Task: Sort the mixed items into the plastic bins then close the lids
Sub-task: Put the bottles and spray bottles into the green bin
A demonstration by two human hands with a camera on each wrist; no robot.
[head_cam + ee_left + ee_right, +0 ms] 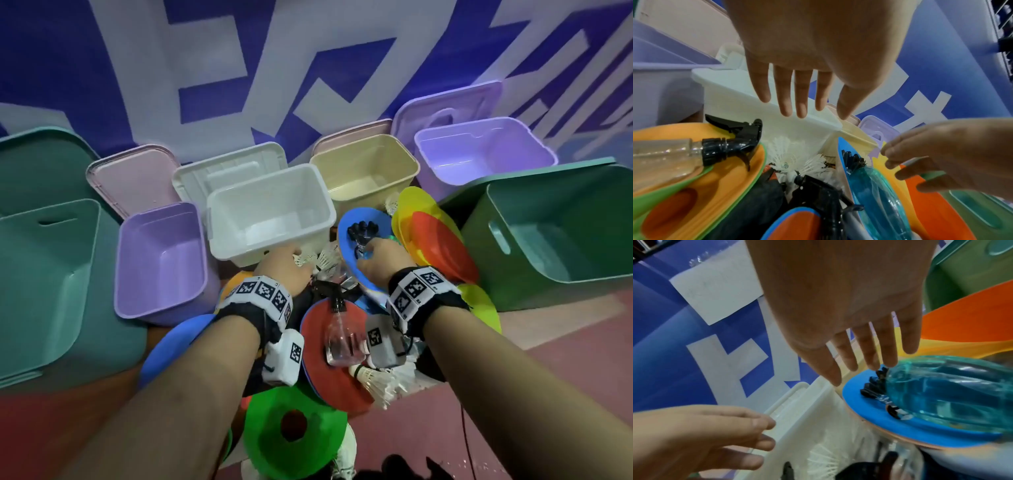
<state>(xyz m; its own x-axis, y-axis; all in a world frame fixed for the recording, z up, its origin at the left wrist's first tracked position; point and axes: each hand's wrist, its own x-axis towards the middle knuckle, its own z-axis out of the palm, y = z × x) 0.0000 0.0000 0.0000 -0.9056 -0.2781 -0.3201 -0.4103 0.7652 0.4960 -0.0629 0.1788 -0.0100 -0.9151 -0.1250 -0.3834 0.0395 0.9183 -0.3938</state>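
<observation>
Green cone (294,442) lying nearest; white bin (270,212) sitting unfilled; left hand (286,270) and right hand (378,260) hovering, fingers spread, gripping nothing; blue bottle (949,391) resting on paddle (869,402).

Six open bins ring the far side of a crowded pile. The white bin (270,212) stands directly ahead, its interior free for a hand. Below it, shuttlecocks (320,260), spray bottles and coloured discs (442,246) overlap, leaving no bare floor between them. A blue bottle (879,199) lies on a blue disc (363,253), beside the cream bin (366,171).
</observation>
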